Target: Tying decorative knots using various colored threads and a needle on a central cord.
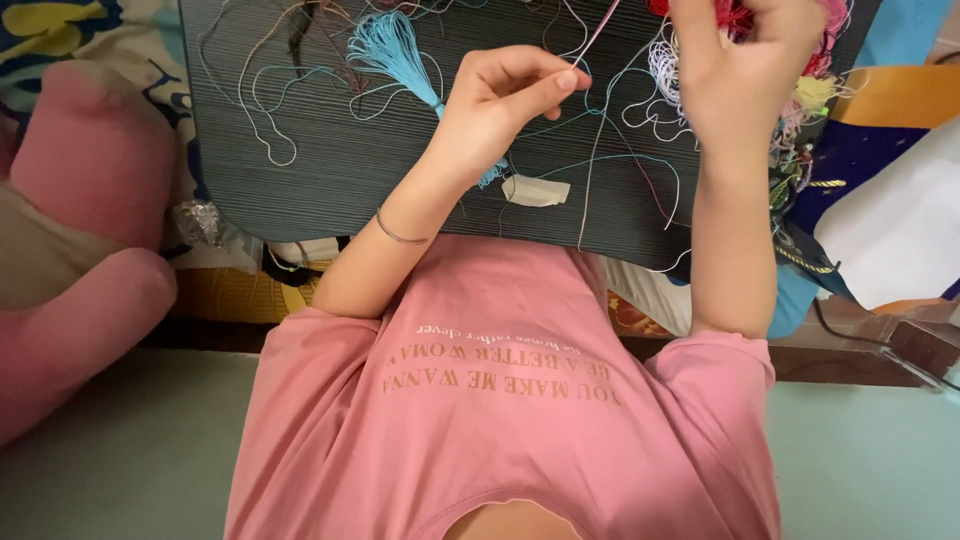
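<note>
Thin pale pink thread (597,35): one strand, taut, running up from the left hand (500,100) toward the top edge, near the right hand (745,70). Left thumb and forefinger are pinched shut on its lower end, the other fingers curled in; the strand sits right at the fingertips (568,78).

Right hand is raised and closed loosely around a red and pink tangle of threads (735,12). Exact grip is hidden behind the back of the hand, so I can't tell how tight.

Progress, judged: one strand drawn free. The sky-blue bundle of thread (385,45) lies gathered just beside the left hand. Many loose white, blue and brown strands are scattered, unsorted, so most is left.

All of it lies on a dark ribbed board (330,170). A cream tape scrap (535,190) sits below the left hand, and there is a thin wire bracelet (398,236) on the left wrist. A pink plush cushion (80,200) sits well apart at far left.
</note>
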